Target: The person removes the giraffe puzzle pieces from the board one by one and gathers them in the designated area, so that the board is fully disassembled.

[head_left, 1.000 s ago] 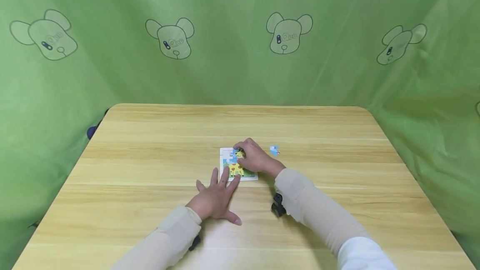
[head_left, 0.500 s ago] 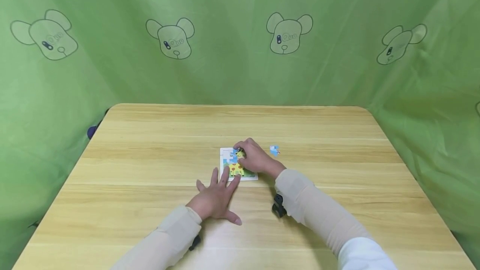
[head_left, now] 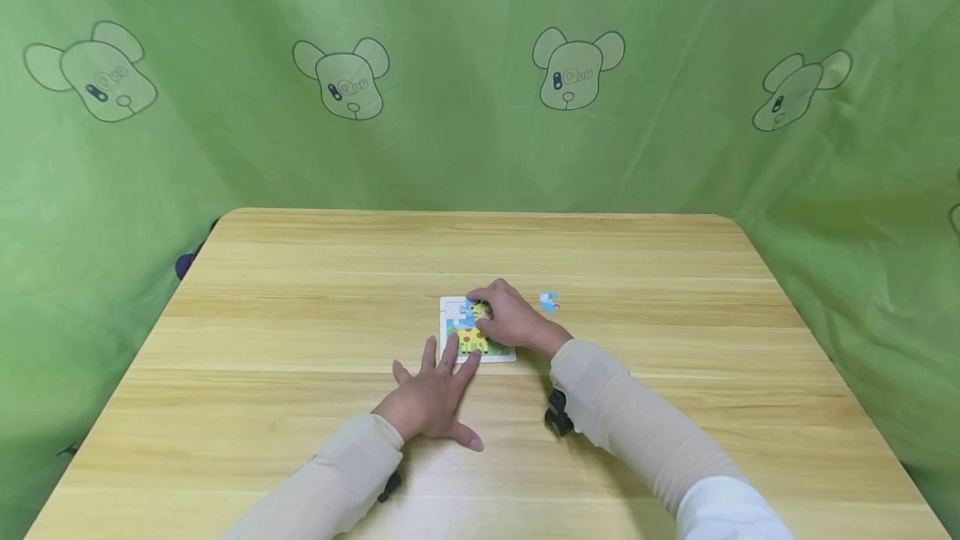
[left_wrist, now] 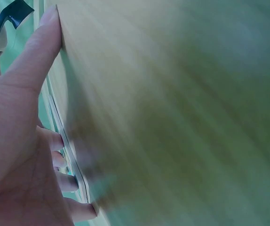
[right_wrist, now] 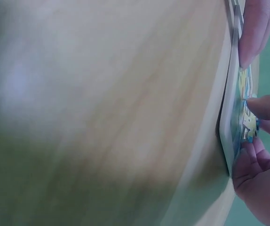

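Wooden surface (head_left: 300,315) before a green curtain (head_left: 465,165): compared with the previous second, only a slight shift of the head view; layout unchanged. Left hand (head_left: 431,398) matches its earlier pose: fingers spread, the longer ones reaching over the near edge of the puzzle tray, thumb splayed well off to the side. Right hand (head_left: 513,315) also keeps its place over the tray's far right part, thumb and fingers pinching a piece. Puzzle tray (head_left: 501,359) lies flat near the middle of the surface, giraffe picture upright to the person: legs near, head end away. It appears wider than deep, but the view is oblique, so its true long axis cannot be settled. Pale bare patch (head_left: 453,307) at the tray's far left is uncovered, as before. Giraffe-head piece (head_left: 478,308) is in the pinch, just above the giraffe body; muzzle seems to point left, horns away from the person. Fingers mask its outline, so no long axis is readable; whether it is seated cannot be told. Judgement: placement stands at the same stage, no visible gain. Blue-and-white loose piece (head_left: 549,302) lies right of the tray, apart from it, untouched; orientation too small to read.
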Demonstrator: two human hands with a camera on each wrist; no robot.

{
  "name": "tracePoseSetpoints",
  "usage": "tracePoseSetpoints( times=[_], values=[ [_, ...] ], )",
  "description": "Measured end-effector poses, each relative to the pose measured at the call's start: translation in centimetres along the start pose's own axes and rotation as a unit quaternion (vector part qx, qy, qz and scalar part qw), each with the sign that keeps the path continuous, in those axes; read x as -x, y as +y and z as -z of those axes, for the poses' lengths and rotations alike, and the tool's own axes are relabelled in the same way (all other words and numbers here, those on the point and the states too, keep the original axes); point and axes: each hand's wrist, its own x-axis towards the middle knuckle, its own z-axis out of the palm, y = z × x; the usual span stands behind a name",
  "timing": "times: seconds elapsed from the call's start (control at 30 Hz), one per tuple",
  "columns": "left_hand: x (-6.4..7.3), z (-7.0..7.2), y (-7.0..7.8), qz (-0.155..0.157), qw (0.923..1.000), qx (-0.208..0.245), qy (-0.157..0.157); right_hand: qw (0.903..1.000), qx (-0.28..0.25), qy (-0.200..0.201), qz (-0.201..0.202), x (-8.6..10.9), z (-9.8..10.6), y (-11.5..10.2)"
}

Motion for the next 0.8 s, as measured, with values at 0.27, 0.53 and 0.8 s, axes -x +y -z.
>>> tracePoseSetpoints(
  times=[0.27, 0.53, 0.8],
  values=[
    [-0.08, 0.03, 0.06, 0.0, 1.0, -0.004, 0.001, 0.9998, 0.006, -0.011, -0.012, -0.06, -0.11, -0.12],
    [-0.09, -0.07, 0.04, 0.002, 1.0, -0.004, -0.003, 0.9996, -0.021, 0.003, -0.017, 0.0, -0.15, 0.07],
    [0.05, -0.01, 0.06, 0.002, 1.0, 0.0, -0.002, 0.998, -0.059, 0.012, -0.019, -0.02, -0.21, 0.01]
  ],
)
